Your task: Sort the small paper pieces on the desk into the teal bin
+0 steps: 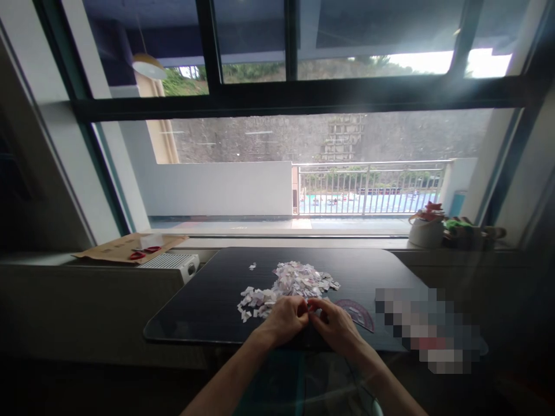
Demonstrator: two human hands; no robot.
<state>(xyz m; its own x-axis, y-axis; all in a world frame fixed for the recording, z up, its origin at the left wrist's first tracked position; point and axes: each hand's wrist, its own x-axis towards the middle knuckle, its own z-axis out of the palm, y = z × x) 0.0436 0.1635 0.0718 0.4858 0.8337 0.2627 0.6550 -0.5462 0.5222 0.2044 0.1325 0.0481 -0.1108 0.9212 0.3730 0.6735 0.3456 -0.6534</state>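
Observation:
Over the front part of a dark table, my left hand [286, 315] and my right hand [332, 322] meet at the fingertips. Both are closed, with fingers pinched together. Whatever sits between them is too small and too hidden to name. Just beyond my hands lies a heap of small white and pinkish paper pieces [299, 279], and looser pieces spread to its left. A translucent purple protractor [362, 314] rests flat beside my right hand, partly covered by it.
The dark table [195, 318] stands before a window. At the left, red-handled scissors [145, 252] lie on brown paper [102, 250] on the sill, near a white radiator [173, 262]. A white pot [426, 232] stands on the right sill. Blurred blocks hide something at the table's right.

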